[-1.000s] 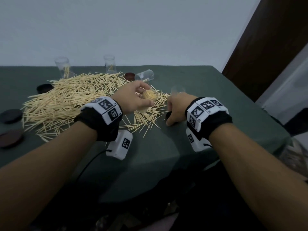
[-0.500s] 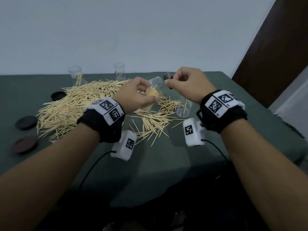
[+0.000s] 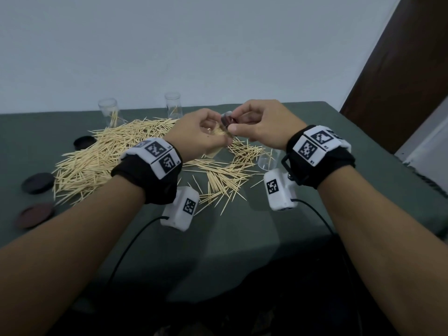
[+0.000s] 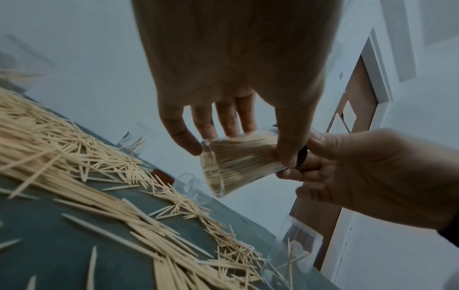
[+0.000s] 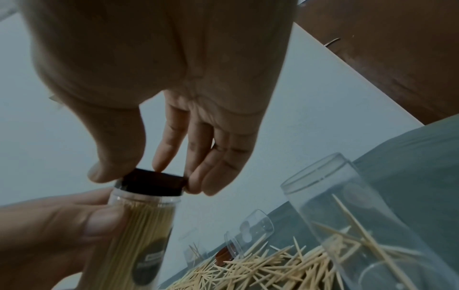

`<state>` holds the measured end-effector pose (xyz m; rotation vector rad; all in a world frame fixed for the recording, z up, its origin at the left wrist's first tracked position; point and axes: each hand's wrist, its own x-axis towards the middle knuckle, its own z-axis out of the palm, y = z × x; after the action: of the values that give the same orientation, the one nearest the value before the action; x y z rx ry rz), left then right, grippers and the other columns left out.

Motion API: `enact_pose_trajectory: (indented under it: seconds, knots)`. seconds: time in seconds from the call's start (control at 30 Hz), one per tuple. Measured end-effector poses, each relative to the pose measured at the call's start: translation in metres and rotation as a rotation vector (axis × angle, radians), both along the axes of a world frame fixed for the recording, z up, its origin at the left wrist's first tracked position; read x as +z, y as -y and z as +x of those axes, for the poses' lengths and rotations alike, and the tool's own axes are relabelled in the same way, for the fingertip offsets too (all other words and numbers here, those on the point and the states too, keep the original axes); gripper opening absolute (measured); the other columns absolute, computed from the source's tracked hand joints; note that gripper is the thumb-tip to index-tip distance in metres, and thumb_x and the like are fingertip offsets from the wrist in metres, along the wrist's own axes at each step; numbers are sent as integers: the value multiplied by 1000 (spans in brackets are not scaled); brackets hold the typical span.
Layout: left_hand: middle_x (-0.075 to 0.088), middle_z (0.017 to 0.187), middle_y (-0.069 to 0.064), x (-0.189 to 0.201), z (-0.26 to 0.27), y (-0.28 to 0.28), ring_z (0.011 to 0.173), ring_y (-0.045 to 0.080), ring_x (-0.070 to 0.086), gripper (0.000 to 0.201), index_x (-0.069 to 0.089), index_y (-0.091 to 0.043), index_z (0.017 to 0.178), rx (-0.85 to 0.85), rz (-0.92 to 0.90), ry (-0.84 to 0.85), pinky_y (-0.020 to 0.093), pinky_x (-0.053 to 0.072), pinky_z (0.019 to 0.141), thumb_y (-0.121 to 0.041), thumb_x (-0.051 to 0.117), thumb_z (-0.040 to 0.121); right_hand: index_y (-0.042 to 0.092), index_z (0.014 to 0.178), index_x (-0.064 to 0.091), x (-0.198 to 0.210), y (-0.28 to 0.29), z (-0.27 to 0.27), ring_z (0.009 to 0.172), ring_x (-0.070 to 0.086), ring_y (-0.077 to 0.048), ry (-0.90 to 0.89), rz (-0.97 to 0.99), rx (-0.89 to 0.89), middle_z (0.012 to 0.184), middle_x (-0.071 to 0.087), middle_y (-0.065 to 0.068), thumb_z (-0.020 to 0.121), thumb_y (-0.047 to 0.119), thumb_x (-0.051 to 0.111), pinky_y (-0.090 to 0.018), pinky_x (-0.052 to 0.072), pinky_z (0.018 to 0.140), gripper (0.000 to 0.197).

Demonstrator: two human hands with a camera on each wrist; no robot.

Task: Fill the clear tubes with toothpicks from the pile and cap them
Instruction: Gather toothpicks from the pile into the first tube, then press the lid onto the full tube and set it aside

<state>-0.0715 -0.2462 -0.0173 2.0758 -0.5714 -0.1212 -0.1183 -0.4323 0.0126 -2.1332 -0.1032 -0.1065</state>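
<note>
My left hand (image 3: pixel 201 134) grips a clear tube packed with toothpicks (image 4: pixel 238 162), held tilted above the table; the same tube (image 5: pixel 146 221) shows in the right wrist view. My right hand (image 3: pixel 257 127) pinches a dark cap (image 5: pixel 154 183) between thumb and fingers and holds it on the tube's mouth. The cap (image 3: pixel 226 121) shows between both hands in the head view. The toothpick pile (image 3: pixel 116 154) spreads over the green table below and to the left.
A nearly empty upright tube (image 3: pixel 268 158) stands under my right wrist. Another clear tube (image 5: pixel 248 233) lies on its side by a brown cap (image 5: pixel 223 255). Two upright tubes (image 3: pixel 109 112) (image 3: pixel 173 104) stand at the back. Dark caps (image 3: pixel 38 183) (image 3: pixel 83 141) lie at the left.
My right hand has brought the dark cap onto the mouth of the filled tube. Both hands have closed together and risen slightly above the pile.
</note>
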Motion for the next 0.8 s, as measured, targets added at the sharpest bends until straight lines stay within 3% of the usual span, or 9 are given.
enact_pose_trajectory:
  seconds: [0.13, 0.2, 0.27, 0.33, 0.47, 0.57, 0.67, 0.73, 0.8]
  knots:
    - [65, 107, -7, 1, 3, -1, 95, 9, 65, 57, 60, -31, 113, -7, 7, 19, 35, 55, 89, -53, 81, 64, 19, 106, 67, -1, 0, 1, 84, 69, -9, 4, -9, 11, 97, 74, 3, 80, 27, 78, -36, 57, 76, 29]
    - [67, 106, -9, 4, 4, -1, 95, 6, 66, 60, 58, -27, 118, -9, -5, 20, 26, 55, 80, -55, 78, 69, 24, 114, 67, 3, 0, 0, 83, 65, 7, 31, -62, 23, 101, 70, 12, 80, 34, 78, -21, 52, 71, 37]
    - [71, 101, -8, 8, 7, 2, 87, 4, 68, 53, 52, -22, 125, 4, -50, -2, 16, 51, 65, -43, 74, 81, 34, 125, 63, 7, 1, -3, 84, 62, 11, 63, -140, 22, 111, 63, 17, 75, 43, 80, -12, 46, 73, 53]
    - [72, 99, -4, 14, 11, 6, 80, 9, 70, 52, 44, -24, 129, 11, -120, -35, 20, 52, 59, -38, 70, 87, 36, 135, 53, 10, 3, -4, 92, 63, 3, 74, -155, 26, 124, 58, 17, 68, 43, 84, -15, 50, 78, 74]
    - [72, 97, 3, 24, 15, 16, 76, 23, 70, 57, 38, -30, 131, 6, -166, -1, 37, 59, 63, -50, 67, 86, 34, 138, 37, 11, 7, -5, 98, 62, -7, 128, -198, 18, 136, 49, 14, 57, 38, 92, -26, 54, 83, 98]
    - [72, 96, 7, 28, 16, 25, 73, 24, 69, 48, 38, -29, 126, -42, -193, -2, 32, 57, 59, -47, 63, 89, 32, 137, 35, 13, 12, -7, 97, 60, -6, 202, -311, -24, 135, 47, 16, 57, 39, 91, -24, 51, 81, 98]
    - [62, 122, 2, 32, 18, 29, 88, 20, 71, 54, 37, -27, 125, -147, -197, -27, 32, 57, 61, -41, 71, 85, 34, 134, 37, 18, 22, -7, 97, 61, -6, 182, -324, -28, 133, 48, 17, 56, 40, 90, -27, 54, 82, 94]
    - [47, 139, -7, 37, 21, 28, 101, 13, 68, 76, 35, -27, 128, -237, -121, 19, 31, 59, 73, -39, 82, 70, 39, 130, 38, 23, 31, -9, 93, 65, -6, 148, -293, -25, 135, 50, 15, 52, 41, 89, -34, 57, 82, 93]
    - [39, 144, -12, 41, 24, 27, 110, 5, 61, 95, 33, -28, 133, -309, -13, 95, 27, 55, 84, -40, 89, 57, 39, 129, 39, 26, 38, -11, 85, 68, -7, 127, -283, -20, 137, 49, 13, 52, 36, 89, -37, 58, 79, 91]
